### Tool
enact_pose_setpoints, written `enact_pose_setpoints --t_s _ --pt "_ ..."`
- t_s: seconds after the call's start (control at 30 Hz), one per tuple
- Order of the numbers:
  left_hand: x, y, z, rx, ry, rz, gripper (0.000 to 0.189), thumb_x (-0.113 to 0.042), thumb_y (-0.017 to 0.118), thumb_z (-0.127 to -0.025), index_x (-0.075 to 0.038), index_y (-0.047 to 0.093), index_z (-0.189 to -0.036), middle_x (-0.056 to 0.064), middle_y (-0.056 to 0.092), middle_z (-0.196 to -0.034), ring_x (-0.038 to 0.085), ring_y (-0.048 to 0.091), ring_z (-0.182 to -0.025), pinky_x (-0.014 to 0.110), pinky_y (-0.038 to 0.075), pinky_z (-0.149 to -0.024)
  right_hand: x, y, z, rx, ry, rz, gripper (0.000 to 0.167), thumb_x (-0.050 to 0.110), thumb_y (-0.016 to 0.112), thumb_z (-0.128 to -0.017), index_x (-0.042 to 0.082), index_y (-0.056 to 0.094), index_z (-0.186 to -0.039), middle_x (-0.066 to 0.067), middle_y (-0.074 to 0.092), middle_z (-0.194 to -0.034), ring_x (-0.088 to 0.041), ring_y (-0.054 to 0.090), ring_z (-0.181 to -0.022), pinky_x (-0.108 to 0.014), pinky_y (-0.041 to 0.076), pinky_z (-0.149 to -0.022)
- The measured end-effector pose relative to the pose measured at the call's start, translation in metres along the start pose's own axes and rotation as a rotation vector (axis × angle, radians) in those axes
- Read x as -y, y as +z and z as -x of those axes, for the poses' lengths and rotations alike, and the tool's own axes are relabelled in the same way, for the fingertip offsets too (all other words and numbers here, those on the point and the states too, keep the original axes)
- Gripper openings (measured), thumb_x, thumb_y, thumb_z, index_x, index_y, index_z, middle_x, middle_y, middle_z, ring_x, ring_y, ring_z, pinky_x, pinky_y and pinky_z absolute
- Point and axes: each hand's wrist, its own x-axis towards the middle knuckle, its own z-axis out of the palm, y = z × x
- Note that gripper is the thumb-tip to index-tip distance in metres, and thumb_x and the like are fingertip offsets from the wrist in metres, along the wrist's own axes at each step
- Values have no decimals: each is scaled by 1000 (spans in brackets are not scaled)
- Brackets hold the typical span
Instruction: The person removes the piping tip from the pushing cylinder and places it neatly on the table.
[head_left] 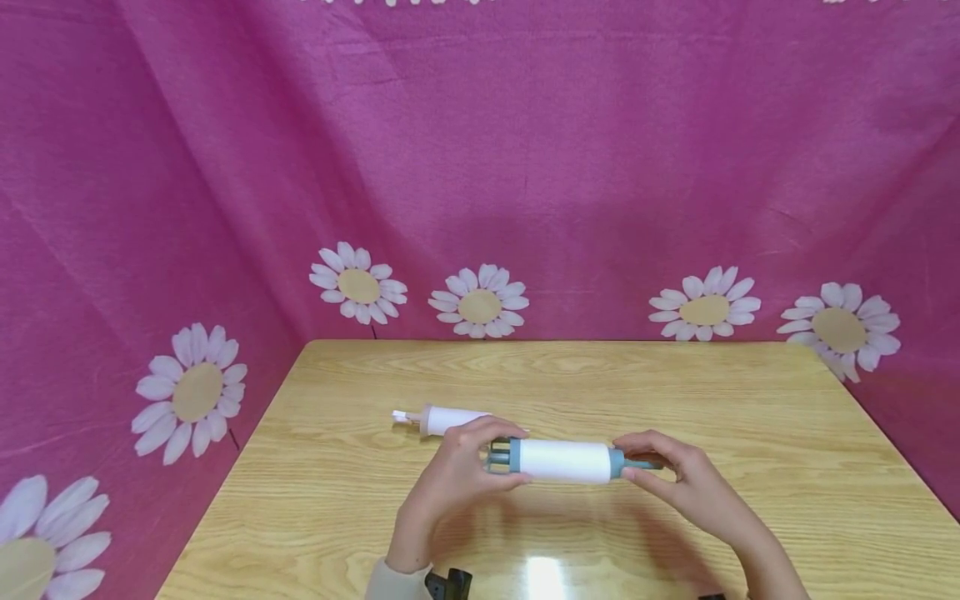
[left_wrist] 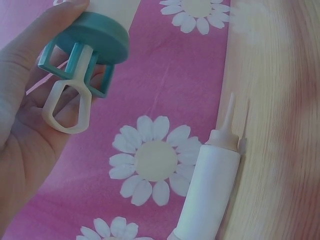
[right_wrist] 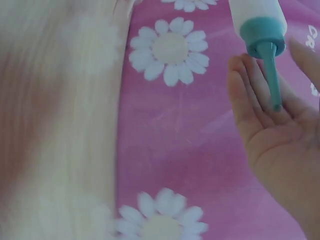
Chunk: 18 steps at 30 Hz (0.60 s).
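A white-barrelled syringe (head_left: 564,462) with teal end caps lies level above the table between both hands. My left hand (head_left: 459,467) grips its plunger end, thumb and fingers around the teal cap (left_wrist: 95,37). A pale ring handle (left_wrist: 67,107) sticks out there toward the palm. At the other end, my right hand (head_left: 686,479) holds the teal collar (head_left: 617,462) between thumb and fingertips. The thin teal nozzle (right_wrist: 271,80) points into the right palm. Behind the left hand, a second white syringe (head_left: 453,419) with a beige collar and thin nozzle rests on the table, partly hidden.
The light wood table (head_left: 600,392) reaches back to a pink cloth (head_left: 570,167) printed with white daisies. More of this cloth hangs along the left and right sides. Black wrist gear (head_left: 450,583) shows below the left hand.
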Motion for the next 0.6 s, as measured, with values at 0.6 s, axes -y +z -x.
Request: enact_pose_setpoints --t_s 0.6 --pt "3 -10 1 -3 -42 -33 45 -21 88 -71 -11 70 -111 3 72 -113 16 67 -102 28 58 -85 1 21 -11 -7 469 -298 37 28 61 -97 -2 63 -118 -1 72 -99 -19 69 -90 -31 53 -86"
